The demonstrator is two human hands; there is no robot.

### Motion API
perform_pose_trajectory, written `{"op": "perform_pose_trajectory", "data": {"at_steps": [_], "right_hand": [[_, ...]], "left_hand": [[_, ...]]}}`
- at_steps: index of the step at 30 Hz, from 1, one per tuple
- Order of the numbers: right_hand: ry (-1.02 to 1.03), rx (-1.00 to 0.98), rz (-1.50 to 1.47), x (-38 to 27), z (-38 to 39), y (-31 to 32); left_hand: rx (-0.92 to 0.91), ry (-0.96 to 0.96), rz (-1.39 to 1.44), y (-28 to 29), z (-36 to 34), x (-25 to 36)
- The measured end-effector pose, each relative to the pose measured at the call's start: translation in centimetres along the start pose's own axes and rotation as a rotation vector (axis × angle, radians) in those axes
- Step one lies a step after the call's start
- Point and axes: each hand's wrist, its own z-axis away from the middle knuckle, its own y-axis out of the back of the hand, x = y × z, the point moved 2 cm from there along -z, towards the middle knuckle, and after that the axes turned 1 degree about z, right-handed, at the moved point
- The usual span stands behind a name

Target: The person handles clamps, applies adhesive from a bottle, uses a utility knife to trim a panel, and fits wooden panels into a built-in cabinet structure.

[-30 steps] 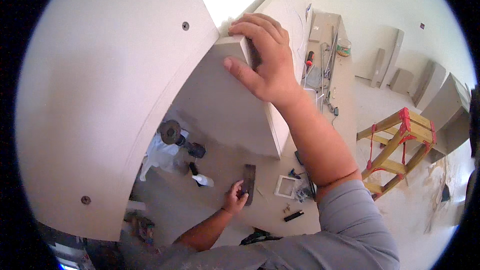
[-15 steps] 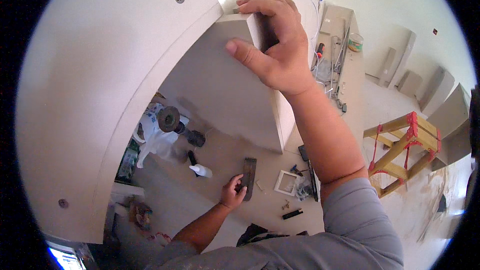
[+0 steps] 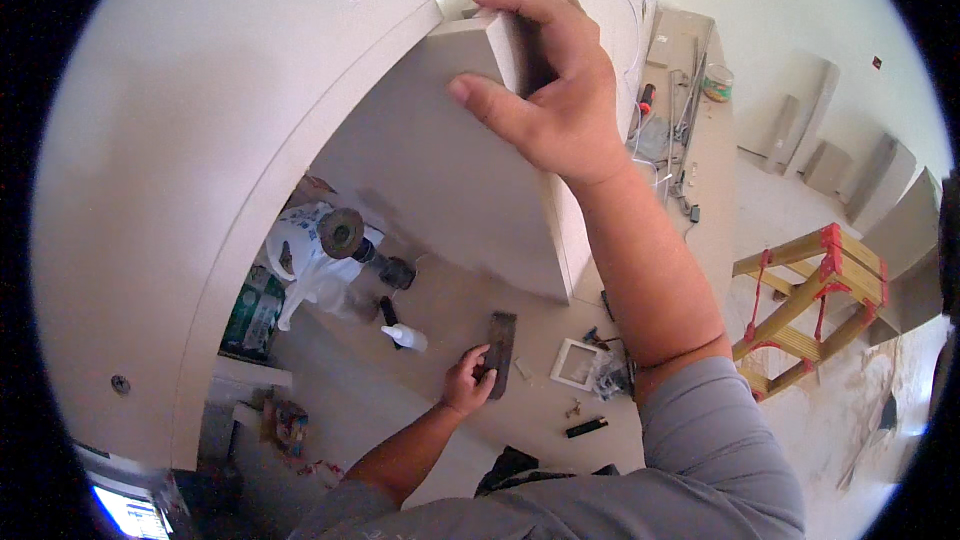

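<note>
My right hand (image 3: 555, 90) grips the top end of an upright pale board (image 3: 430, 150), thumb on its face and fingers curled over the edge. Beside it at left is a large curved panel (image 3: 160, 140) with visible screws. Lower down, my left hand (image 3: 466, 385) has its fingers round a dark flat bar (image 3: 503, 335). Near it are a white squeeze bottle (image 3: 410, 338), a white square frame (image 3: 576, 364) and a black cylinder (image 3: 586, 427). An angle grinder (image 3: 345, 232) lies beside white plastic bags (image 3: 302, 240).
A long counter (image 3: 715, 145) at back right holds rods, a tool and a jar (image 3: 716, 84). A yellow stepladder (image 3: 820, 300) with red fittings stands at right, near boards (image 3: 830, 170) leaning on the wall. A lit screen (image 3: 130, 510) shows at lower left.
The view has shifted, so the board's top, the curved panel and my right hand appear higher in the picture. Both grips look much the same.
</note>
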Motion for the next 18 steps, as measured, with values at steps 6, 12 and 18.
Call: {"op": "perform_pose_trajectory", "data": {"at_steps": [6, 12, 18], "right_hand": [[0.019, -0.030, -0.056, 0.29, -0.14, -0.15], [-0.125, 0.043, -0.168, 0.41, 0.58, -0.55], [-0.098, 0.032, -0.110, 0.32, 0.47, -0.31]], "left_hand": [[0.044, -0.095, -0.157, 0.19, -0.04, 0.14], [0.020, -0.057, -0.120, 0.19, -0.19, 0.42], [0.006, -0.017, -0.121, 0.29, -0.16, -0.22]]}}
